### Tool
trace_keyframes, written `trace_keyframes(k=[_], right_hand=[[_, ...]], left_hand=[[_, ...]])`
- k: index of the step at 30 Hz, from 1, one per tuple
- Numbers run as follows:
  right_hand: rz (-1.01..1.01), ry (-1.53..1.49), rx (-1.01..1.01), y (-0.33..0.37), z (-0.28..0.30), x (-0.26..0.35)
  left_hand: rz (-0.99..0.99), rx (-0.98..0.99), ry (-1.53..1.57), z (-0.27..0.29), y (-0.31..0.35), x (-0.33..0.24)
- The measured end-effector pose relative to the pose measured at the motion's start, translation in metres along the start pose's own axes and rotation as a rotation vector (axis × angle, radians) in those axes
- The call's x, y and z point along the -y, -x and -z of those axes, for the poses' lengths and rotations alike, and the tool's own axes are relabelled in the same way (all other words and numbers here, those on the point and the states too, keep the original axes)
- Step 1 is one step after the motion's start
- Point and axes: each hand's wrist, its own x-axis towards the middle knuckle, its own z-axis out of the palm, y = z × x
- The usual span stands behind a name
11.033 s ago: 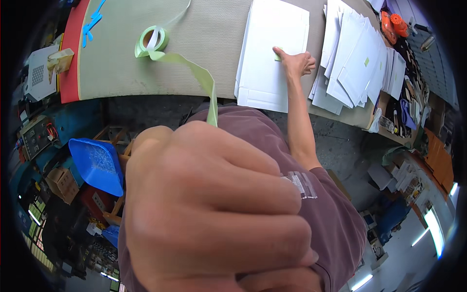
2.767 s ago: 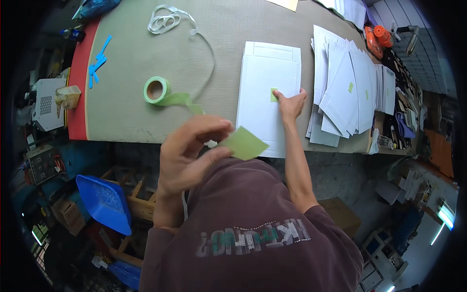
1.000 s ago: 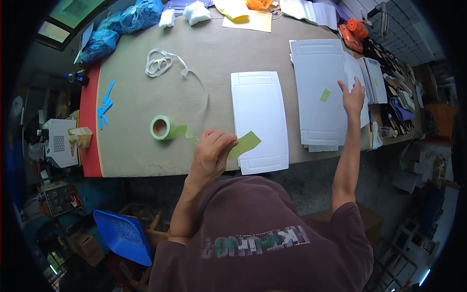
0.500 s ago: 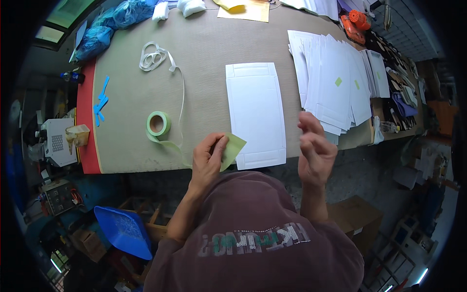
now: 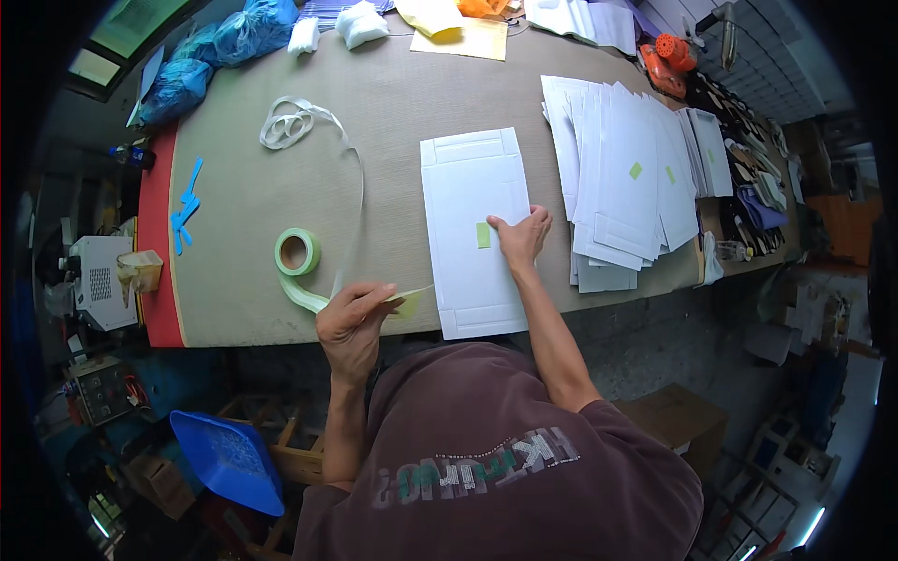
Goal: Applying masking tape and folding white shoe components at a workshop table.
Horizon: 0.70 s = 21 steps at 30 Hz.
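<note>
A flat white cardboard sheet (image 5: 468,271) with creased ends lies in front of me. On its middle is a small green sticker (image 5: 484,235). The thumb of my right hand (image 5: 526,241) touches the sheet at the sticker's upper right; the other fingers are bent at the sheet's right edge, apart from the thumb. Left of the sheet, my left hand (image 5: 354,325) pinches a green strip of label tape (image 5: 408,304) between thumb and fingers, its free end pointing toward the sheet. This strip runs back to a green tape roll (image 5: 298,252) on the table.
Several white sheets (image 5: 613,187) are piled on the right, two bearing green stickers. A loose white ribbon (image 5: 288,126) lies far left, near blue plastic pieces (image 5: 186,210). Blue bags (image 5: 253,33) stand at the back. The table's front edge (image 5: 253,346) runs close to me.
My right hand has come down and left onto the white sheet, where a green sticker now shows. My left hand has moved left with the strip.
</note>
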Motion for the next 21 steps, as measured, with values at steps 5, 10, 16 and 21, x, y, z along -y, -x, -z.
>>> trace_keyframes(k=[5, 10, 16, 21], right_hand=[[-0.017, -0.318, -0.002, -0.098, 0.156, -0.013], [0.499, -0.361, 0.246, -0.054, 0.206, 0.082], [1.164, -0.589, 0.193, 0.099, 0.192, 0.13], [0.839, -0.769, 0.309, 0.093, 0.161, 0.133]], left_hand=[[0.254, -0.056, -0.021, -0.004, -0.006, -0.007], [0.264, 0.091, -0.134, -0.026, -0.022, -0.021], [0.445, -0.004, -0.105, -0.019, -0.022, -0.003], [0.54, -0.052, -0.036, -0.013, -0.021, 0.0]])
